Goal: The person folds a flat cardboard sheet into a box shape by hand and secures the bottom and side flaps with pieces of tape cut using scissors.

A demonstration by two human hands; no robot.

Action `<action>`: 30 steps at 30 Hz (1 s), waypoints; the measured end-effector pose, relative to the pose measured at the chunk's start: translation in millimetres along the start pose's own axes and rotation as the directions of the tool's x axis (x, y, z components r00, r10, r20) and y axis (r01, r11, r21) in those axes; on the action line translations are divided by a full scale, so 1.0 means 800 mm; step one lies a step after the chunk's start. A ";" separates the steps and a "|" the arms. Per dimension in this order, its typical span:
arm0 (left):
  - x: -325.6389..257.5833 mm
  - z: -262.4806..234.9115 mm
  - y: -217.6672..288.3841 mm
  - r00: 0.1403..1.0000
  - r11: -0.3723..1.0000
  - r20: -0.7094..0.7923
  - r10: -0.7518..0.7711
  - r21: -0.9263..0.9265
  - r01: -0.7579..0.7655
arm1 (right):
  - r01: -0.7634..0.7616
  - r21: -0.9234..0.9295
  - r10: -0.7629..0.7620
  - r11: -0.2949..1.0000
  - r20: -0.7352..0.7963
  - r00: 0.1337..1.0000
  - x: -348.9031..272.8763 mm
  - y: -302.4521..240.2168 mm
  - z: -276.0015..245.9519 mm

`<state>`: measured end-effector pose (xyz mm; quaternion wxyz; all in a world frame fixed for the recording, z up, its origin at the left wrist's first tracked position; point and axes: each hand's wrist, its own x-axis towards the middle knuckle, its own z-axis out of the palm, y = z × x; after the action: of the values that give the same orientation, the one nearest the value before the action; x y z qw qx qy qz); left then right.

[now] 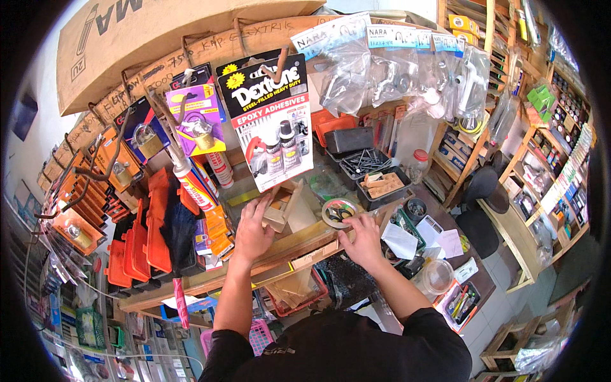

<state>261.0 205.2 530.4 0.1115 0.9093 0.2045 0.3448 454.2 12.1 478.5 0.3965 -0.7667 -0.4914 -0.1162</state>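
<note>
Your right hand (364, 240) rests on the front edge of the long wooden counter (299, 249), fingers curled loosely, closed on nothing, with the fingertips just beside a round clear tape roll (339, 212) lying flat there. Your left hand (252, 230) lies flat with fingers spread, touching a small open cardboard box (280, 207). Beyond, a carded pack of epoxy tubes (270, 121) hangs above black trays of nails (365, 161).
</note>
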 end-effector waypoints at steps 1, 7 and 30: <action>-0.001 -0.002 0.005 1.000 0.999 0.012 -0.024 -0.039 0.025 | 0.006 0.004 -0.006 1.000 0.001 1.000 0.000 0.003 0.001; -0.021 0.004 -0.007 0.992 0.977 0.029 -0.124 -0.172 0.128 | -0.005 0.013 0.003 1.000 0.078 0.997 0.004 0.003 -0.002; -0.029 0.057 0.001 0.856 0.823 -0.024 -0.516 -0.292 0.487 | 0.013 0.025 -0.014 1.000 0.023 1.000 0.012 -0.017 0.003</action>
<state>276.2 191.7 483.7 0.3133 0.7799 0.3919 0.3743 447.2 23.2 488.9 0.3995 -0.7597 -0.5026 -0.1038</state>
